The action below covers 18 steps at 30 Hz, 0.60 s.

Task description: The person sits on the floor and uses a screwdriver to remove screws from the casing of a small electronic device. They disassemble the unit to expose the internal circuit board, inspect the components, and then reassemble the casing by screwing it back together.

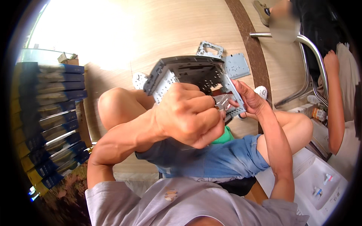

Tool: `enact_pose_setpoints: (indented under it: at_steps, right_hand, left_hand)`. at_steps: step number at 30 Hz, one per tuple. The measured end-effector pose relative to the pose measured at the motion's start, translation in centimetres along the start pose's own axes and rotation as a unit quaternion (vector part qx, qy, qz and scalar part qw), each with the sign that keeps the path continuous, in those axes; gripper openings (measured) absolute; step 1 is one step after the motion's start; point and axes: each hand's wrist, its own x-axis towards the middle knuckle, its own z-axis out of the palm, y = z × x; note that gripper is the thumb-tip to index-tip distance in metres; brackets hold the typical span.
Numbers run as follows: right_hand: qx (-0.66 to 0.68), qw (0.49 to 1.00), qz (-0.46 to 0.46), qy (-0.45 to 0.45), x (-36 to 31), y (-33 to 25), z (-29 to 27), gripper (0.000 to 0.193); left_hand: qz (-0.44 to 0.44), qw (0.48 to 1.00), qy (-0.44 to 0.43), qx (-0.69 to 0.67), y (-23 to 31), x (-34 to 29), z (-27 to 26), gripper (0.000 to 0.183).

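Note:
A perforated grey metal casing (166, 81) with a dark curved plastic panel (188, 60) along its far side is held up above my lap. My right hand (249, 98) grips its right wall, thumb outside and fingers reaching inside. My left hand (190, 115) is closed in a fist at the casing's near opening, its back toward me. A shiny silver metal piece (223, 101) shows beside the left knuckles, between the two hands. What the left fist holds is hidden by the hand.
On the floor beyond lie a grey metal frame (209, 49) and a flat grey metal plate (236, 65). Blue and yellow boxes (62, 86) are stacked at left. Another person (335, 67) sits at right by a metal-framed chair (315, 47). A white tray (315, 180) is at lower right.

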Motion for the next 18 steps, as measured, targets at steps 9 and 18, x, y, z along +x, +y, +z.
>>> enact_pose_setpoints:
  at_steps: [9, 18]
  right_hand:
    - [0.024, 0.998, 0.059, 0.017, -0.5, -3.2, -0.8, 0.059]
    - [-0.215, 0.969, 0.039, 0.120, -2.0, -6.5, 1.0, 0.034]
  left_hand:
    - [0.065, 0.997, -0.008, 0.044, 1.1, 0.4, -0.6, 0.037]
    - [0.092, 0.995, -0.002, 0.041, 1.0, 1.3, 0.2, 0.037]
